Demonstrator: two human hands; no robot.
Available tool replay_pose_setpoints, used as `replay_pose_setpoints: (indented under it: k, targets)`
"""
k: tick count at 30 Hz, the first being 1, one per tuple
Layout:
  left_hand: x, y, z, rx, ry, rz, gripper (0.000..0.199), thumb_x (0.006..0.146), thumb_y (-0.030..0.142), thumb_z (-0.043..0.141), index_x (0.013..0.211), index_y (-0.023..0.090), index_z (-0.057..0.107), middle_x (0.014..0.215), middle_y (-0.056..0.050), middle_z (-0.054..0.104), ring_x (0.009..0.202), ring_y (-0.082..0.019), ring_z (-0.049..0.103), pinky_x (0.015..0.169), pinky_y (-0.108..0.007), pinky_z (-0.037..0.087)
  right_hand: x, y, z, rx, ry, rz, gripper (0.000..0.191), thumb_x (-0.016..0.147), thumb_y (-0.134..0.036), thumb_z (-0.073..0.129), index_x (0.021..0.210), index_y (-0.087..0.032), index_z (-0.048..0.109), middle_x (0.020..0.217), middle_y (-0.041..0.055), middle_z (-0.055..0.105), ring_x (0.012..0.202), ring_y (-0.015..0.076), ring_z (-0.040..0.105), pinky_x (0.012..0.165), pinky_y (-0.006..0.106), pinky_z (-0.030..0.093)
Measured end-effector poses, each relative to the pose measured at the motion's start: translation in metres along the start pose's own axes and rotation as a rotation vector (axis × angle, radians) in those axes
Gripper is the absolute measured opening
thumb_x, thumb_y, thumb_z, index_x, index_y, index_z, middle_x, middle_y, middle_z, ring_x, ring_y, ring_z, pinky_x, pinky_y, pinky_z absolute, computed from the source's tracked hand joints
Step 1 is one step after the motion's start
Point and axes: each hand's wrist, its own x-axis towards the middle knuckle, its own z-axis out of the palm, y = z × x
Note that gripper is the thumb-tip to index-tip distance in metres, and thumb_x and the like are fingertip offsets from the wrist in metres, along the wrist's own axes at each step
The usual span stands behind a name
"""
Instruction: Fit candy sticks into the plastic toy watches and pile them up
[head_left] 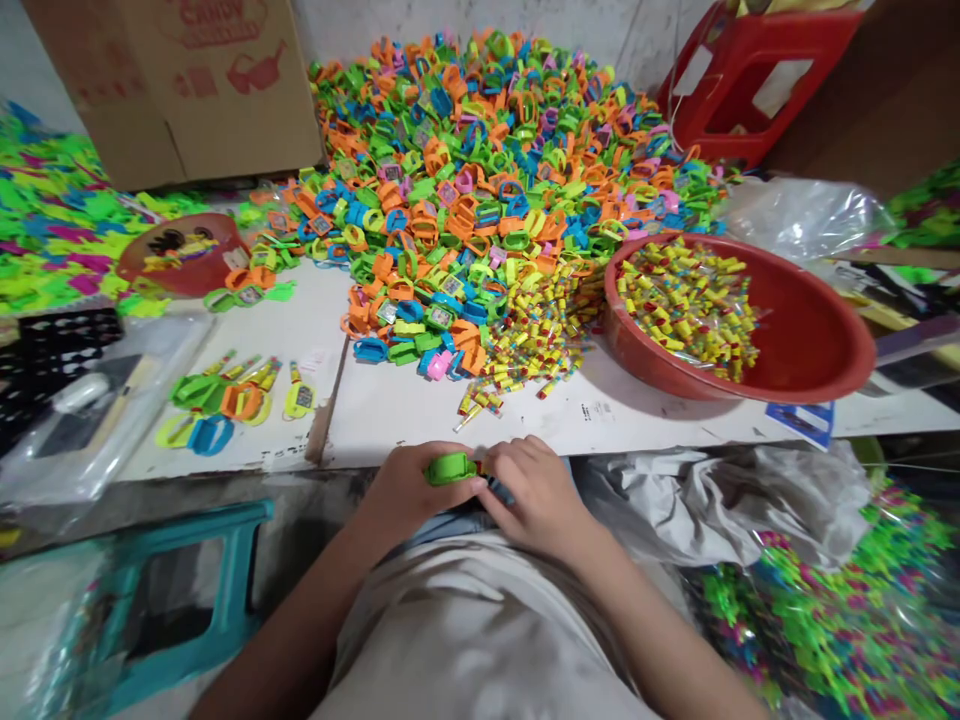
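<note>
My left hand (409, 495) is closed around a green plastic toy watch (450, 468), just in front of the table edge. Touching the watch's right end, the fingers of my right hand (531, 492) pinch a small candy tube (481, 467); only its red tip shows, and the fingers hide the rest. Beyond my hands lies a loose heap of yellow candy tubes (536, 330). Behind it rises a big pile of coloured toy watches (465, 180). On the left of the table, several watches with tubes attached (244, 400) lie in a group.
At right stands a red basin (810, 320) partly filled with candy tubes. A smaller red bowl (187, 255) and a cardboard box (202, 90) are at left. Below are a teal stool (244, 570) and, at right, bags of colourful pieces (847, 600). A red stool (750, 90) stands behind.
</note>
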Motion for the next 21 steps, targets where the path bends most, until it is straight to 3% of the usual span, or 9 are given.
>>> replay_pose_setpoints:
  k: [3,6,8,10,11,14,17,19,21]
  targets:
    - [0.005,-0.005,-0.001,-0.021,-0.148,-0.028,0.030,0.070,0.041,0.069,0.088,0.018,0.075,0.088,-0.002,0.076,0.086,-0.023,0.068,0.075,-0.028,0.053,-0.003,-0.001,0.007,-0.050,-0.087,0.000,0.024,0.097,-0.028,0.039,0.080,-0.020,0.054,0.067,0.0021,0.059,0.061,0.0162,0.051,0.063,0.030,0.033]
    - [0.009,-0.013,-0.008,0.087,-0.204,-0.016,0.031,0.073,0.045,0.066,0.085,0.018,0.074,0.083,-0.001,0.074,0.081,-0.022,0.067,0.071,-0.026,0.051,0.000,0.001,0.016,-0.016,-0.135,0.078,0.023,0.097,-0.035,0.042,0.086,-0.020,0.056,0.072,0.0029,0.061,0.068,0.0177,0.054,0.066,0.030,0.035]
    - [0.010,-0.021,-0.022,0.220,-0.060,0.000,0.032,0.075,0.048,0.064,0.089,0.020,0.072,0.085,-0.001,0.073,0.081,-0.021,0.066,0.070,-0.025,0.050,0.004,0.009,0.020,-0.008,-0.143,0.148,0.030,0.093,-0.047,0.051,0.099,-0.019,0.056,0.089,0.0072,0.065,0.083,0.0215,0.057,0.073,0.032,0.038]
    - [0.012,-0.032,-0.046,0.376,0.217,-0.040,0.036,0.076,0.052,0.062,0.097,0.023,0.069,0.090,-0.002,0.072,0.082,-0.022,0.066,0.072,-0.027,0.050,0.009,0.022,0.024,-0.050,-0.127,0.224,0.043,0.088,-0.052,0.058,0.114,-0.018,0.054,0.110,0.0118,0.062,0.098,0.0253,0.055,0.080,0.034,0.039]
    - [0.013,-0.039,-0.061,0.456,0.374,-0.082,0.039,0.077,0.053,0.061,0.102,0.024,0.067,0.094,-0.004,0.072,0.084,-0.023,0.066,0.075,-0.029,0.051,0.010,0.029,0.025,-0.092,-0.121,0.269,0.043,0.089,-0.049,0.058,0.119,-0.019,0.053,0.117,0.0130,0.060,0.102,0.0265,0.054,0.082,0.036,0.039]
    - [0.016,-0.060,-0.108,0.703,0.693,-0.177,0.051,0.081,0.052,0.057,0.118,0.017,0.061,0.109,-0.014,0.068,0.102,-0.033,0.062,0.090,-0.043,0.048,0.010,0.049,0.031,-0.223,-0.173,0.383,0.028,0.093,-0.036,0.054,0.117,-0.021,0.057,0.121,0.0121,0.058,0.104,0.0279,0.052,0.081,0.037,0.036]
    - [0.015,-0.078,-0.137,0.864,0.858,-0.259,0.063,0.085,0.049,0.053,0.133,0.009,0.050,0.130,-0.024,0.056,0.122,-0.042,0.048,0.100,-0.057,0.038,0.005,0.058,0.037,-0.256,-0.219,0.393,0.023,0.092,-0.033,0.056,0.113,-0.022,0.059,0.120,0.0102,0.059,0.102,0.0274,0.052,0.080,0.036,0.035]
    - [0.014,-0.085,-0.140,0.889,0.902,-0.319,0.066,0.088,0.050,0.048,0.140,0.009,0.042,0.143,-0.027,0.041,0.129,-0.046,0.039,0.099,-0.064,0.034,0.002,0.058,0.040,-0.250,-0.205,0.383,0.020,0.092,-0.031,0.056,0.109,-0.022,0.060,0.117,0.0092,0.060,0.100,0.0260,0.052,0.080,0.036,0.034]
    - [0.018,-0.087,-0.129,0.890,0.937,-0.288,0.064,0.090,0.046,0.046,0.142,0.011,0.039,0.150,-0.026,0.029,0.134,-0.046,0.031,0.101,-0.066,0.030,0.000,0.057,0.043,-0.242,-0.179,0.394,0.014,0.092,-0.029,0.056,0.103,-0.020,0.059,0.108,0.0086,0.062,0.095,0.0247,0.053,0.079,0.035,0.033]
